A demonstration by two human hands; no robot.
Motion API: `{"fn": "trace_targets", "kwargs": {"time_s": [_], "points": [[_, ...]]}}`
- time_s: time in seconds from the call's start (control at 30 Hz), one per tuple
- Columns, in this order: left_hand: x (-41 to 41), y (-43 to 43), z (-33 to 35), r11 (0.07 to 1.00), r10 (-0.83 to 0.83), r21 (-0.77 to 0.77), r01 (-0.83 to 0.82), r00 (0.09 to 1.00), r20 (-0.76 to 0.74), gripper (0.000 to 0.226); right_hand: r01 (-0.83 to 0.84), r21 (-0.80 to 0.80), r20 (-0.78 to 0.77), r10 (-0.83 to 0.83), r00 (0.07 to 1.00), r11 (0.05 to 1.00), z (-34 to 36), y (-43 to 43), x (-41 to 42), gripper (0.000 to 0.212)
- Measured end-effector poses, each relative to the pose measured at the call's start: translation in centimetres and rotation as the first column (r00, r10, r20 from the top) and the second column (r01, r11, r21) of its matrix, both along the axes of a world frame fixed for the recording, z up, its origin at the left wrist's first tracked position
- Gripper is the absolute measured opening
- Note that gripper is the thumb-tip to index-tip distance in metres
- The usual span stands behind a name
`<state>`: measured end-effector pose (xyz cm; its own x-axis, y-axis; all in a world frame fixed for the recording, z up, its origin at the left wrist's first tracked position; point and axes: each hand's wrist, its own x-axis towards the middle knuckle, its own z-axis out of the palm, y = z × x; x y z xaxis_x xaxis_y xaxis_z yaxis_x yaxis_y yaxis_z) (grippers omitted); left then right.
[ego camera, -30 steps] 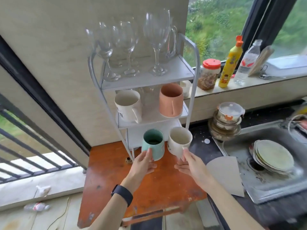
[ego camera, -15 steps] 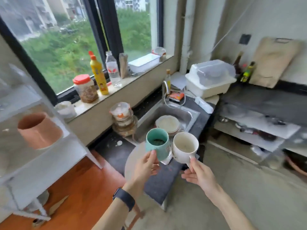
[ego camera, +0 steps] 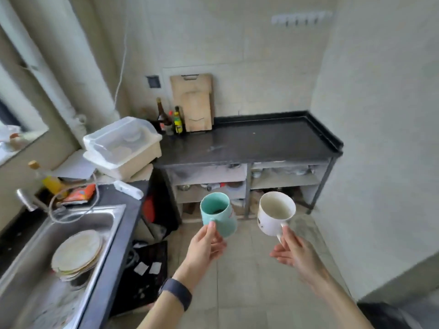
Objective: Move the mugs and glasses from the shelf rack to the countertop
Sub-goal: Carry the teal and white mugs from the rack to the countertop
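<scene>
My left hand [ego camera: 204,245] grips a teal mug [ego camera: 218,213], held upright in the air over the tiled floor. A white mug [ego camera: 274,213] hangs to its right, and my right hand [ego camera: 295,251] holds it by the handle. Both mugs look empty apart from a dark stain inside the teal one. Ahead of them stands the black countertop [ego camera: 256,141], its surface mostly bare. The shelf rack is out of view.
Cutting boards [ego camera: 193,103] and several bottles [ego camera: 169,119] stand at the countertop's back left. A plastic lidded box [ego camera: 122,143] sits left of it. The steel sink [ego camera: 35,257] with stacked plates [ego camera: 77,254] is at lower left. Open shelves [ego camera: 247,184] lie under the countertop.
The view has swung right, away from the shelf rack and window, to the black countertop. Both hands carried the teal and white mugs along; the mugs are now a little further apart.
</scene>
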<state>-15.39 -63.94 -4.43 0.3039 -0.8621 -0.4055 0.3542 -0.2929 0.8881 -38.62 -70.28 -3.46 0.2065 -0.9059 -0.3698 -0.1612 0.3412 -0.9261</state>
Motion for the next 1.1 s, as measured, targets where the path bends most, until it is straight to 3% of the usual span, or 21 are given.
{"fn": "trace_targets", "kwargs": {"time_s": [0.27, 0.63, 0.93, 1.1], "points": [[-5.7, -16.1, -1.4, 0.969, -0.238, 0.096, 0.227, 0.963, 0.128, 0.034, 0.219, 0.061, -0.012, -0.219, 0.976, 0.974, -1.0, -11.3, -8.1, 0.041], [-7.5, -41.2, -3.2, 0.911, -0.403, 0.147, 0.385, 0.906, 0.126, 0.033, 0.346, 0.115, -0.054, -0.342, 0.938, 0.931, -2.2, -32.2, -9.1, 0.045], [-10.6, -59.1, -4.4, 0.881, -0.458, 0.206, 0.425, 0.877, 0.148, 0.034, 0.427, 0.189, -0.027, -0.430, 0.903, 0.885, -3.3, -47.2, -12.0, 0.041], [-13.4, -67.7, -6.2, 0.886, -0.443, 0.216, 0.410, 0.886, 0.134, 0.033, 0.383, 0.206, -0.051, -0.381, 0.923, 0.901, -6.1, -57.4, -14.8, 0.044]]}}
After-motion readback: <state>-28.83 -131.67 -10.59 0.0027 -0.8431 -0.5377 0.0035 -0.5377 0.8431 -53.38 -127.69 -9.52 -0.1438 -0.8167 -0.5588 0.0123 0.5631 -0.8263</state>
